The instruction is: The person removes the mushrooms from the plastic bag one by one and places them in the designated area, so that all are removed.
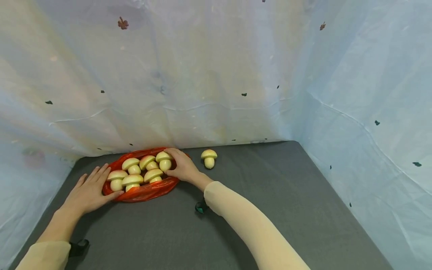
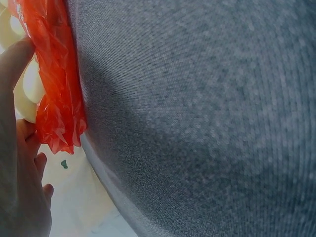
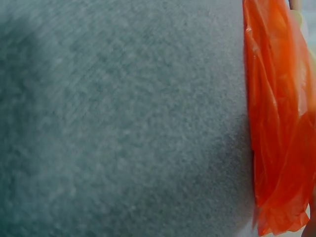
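While my spread left hand (image 1: 89,193) rests against the red bag (image 1: 145,193), my right hand (image 1: 183,167) pinches a mushroom (image 1: 164,165). Six are inside; one loose mushroom (image 1: 209,159) is left out, right.

Head view looks forward-down from above; close wrist views share red bag (image 2: 59,79)

Left hand (image 1: 88,193): back turned upward; fingers (image 1: 102,177) extended and slightly fanned; thumb (image 1: 114,195) held well apart from them, stretched toward right hand (image 1: 185,167). Left forearm (image 1: 62,225) left bare behind fingers, then covered by pale sleeve (image 1: 47,255). Right hand: fingers directed toward left hand, bent opposite right thumb (image 1: 173,173) in pinch. Right forearm (image 1: 243,221) slanted away behind fingers, sleeved nearly to wrist.
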{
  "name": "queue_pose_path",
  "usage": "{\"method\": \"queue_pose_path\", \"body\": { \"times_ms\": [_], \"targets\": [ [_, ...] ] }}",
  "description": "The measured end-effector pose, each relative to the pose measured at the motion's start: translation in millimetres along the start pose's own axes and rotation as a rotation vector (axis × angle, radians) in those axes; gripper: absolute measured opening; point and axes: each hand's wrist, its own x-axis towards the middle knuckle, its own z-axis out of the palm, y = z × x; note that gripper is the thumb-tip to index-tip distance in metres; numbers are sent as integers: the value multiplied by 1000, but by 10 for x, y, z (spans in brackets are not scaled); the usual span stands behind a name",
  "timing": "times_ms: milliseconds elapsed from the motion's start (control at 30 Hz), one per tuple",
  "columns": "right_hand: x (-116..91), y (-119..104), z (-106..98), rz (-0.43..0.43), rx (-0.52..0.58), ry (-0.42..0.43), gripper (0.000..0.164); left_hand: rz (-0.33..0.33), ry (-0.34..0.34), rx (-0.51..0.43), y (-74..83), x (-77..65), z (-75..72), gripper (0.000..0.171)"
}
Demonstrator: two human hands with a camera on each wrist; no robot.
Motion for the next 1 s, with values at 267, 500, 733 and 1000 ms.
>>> {"method": "queue_pose_path", "body": {
  "times_ms": [267,500,733,1000],
  "targets": [
    [-51,-32,-93,-20,9,41,79,20,1,3,-3,11,1,116],
    [-121,-80,-214,-63,31,70,79,32,7,2,-16,13,17,116],
    [-220,-125,-391,-105,66,107,79,38,17,1,-35,18,33,116],
    [-333,-98,-570,-154,72,149,79,34,7,-2,-49,13,34,118]
  ]
}}
